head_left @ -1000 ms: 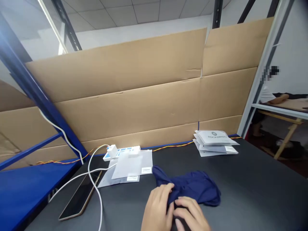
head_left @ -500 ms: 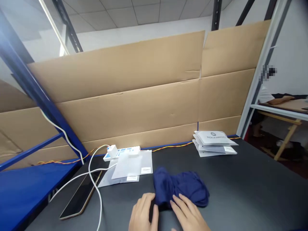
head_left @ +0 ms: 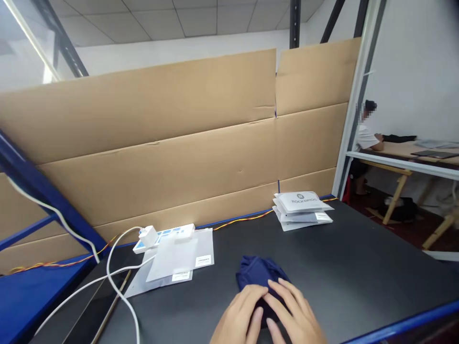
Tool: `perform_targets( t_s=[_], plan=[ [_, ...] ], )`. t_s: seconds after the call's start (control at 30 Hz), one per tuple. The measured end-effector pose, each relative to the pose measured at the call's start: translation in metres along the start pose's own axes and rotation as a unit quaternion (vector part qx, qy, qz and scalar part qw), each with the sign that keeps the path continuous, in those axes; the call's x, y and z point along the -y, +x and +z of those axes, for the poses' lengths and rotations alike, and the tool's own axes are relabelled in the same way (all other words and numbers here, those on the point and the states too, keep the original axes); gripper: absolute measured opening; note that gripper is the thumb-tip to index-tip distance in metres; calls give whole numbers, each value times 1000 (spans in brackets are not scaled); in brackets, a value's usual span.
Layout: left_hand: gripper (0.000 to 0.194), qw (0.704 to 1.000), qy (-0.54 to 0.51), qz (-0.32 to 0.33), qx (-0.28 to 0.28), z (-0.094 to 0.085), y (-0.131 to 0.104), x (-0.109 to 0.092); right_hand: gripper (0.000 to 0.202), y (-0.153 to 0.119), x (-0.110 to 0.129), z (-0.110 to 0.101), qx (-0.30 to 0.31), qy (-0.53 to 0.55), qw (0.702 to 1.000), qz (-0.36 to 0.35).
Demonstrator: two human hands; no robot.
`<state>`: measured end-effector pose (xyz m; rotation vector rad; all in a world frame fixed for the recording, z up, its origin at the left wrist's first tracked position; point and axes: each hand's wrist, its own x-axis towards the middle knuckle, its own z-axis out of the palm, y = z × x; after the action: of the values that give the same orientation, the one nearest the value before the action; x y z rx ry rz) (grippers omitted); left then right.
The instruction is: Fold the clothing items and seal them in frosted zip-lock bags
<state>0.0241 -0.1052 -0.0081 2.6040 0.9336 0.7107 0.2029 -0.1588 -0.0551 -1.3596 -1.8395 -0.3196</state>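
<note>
A dark blue piece of cloth (head_left: 258,271) lies bunched on the black table near its front edge. My left hand (head_left: 241,315) rests on the near left part of the cloth, with its fingers bent and slightly apart. Beside it, my right hand (head_left: 294,313) lies over the cloth's near right part, fingers spread. The fingertips of both hands almost meet on top of the fabric, and the cloth beneath them is partly hidden.
Flat translucent bags (head_left: 204,243) lie by a white power strip (head_left: 184,231) with a white cable (head_left: 124,298). A phone-like device (head_left: 96,306) is at front left. Packed bags (head_left: 301,203) are stacked at back right. A person (head_left: 366,137) sits beyond the frame.
The cloth is now more compact, its right part gathered in. My hands have come closer together over it. The view has turned to the right.
</note>
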Motion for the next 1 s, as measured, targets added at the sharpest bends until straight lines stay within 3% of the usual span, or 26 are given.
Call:
perform_targets(
  t_s=[0.13,0.27,0.37,0.43,0.53,0.63,0.8,0.9,1.0],
  plan=[
    [32,998,53,-26,17,-35,-4,37,18,15,-17,-8,94,1,995,46],
    [27,985,146,-85,-25,-83,1,111,27,25,-42,-20,160,18,975,150],
    [31,966,232,-110,-19,-114,10,169,21,33,-68,-28,206,30,955,213],
    [33,958,256,-127,-14,-127,18,198,44,38,-85,-33,244,41,936,249],
    [34,949,273,-156,-13,-136,32,224,71,46,-106,-38,328,60,898,286],
    [34,946,282,-161,1,-133,44,233,70,55,-120,-44,398,80,863,300],
    [15,954,275,-110,30,-123,58,225,68,75,-128,-56,423,138,851,281],
    [18,961,263,-79,27,-113,65,208,54,91,-131,-55,401,236,843,271],
    [15,971,230,-26,54,-90,71,176,47,109,-136,-39,355,295,841,282]
  ],
)
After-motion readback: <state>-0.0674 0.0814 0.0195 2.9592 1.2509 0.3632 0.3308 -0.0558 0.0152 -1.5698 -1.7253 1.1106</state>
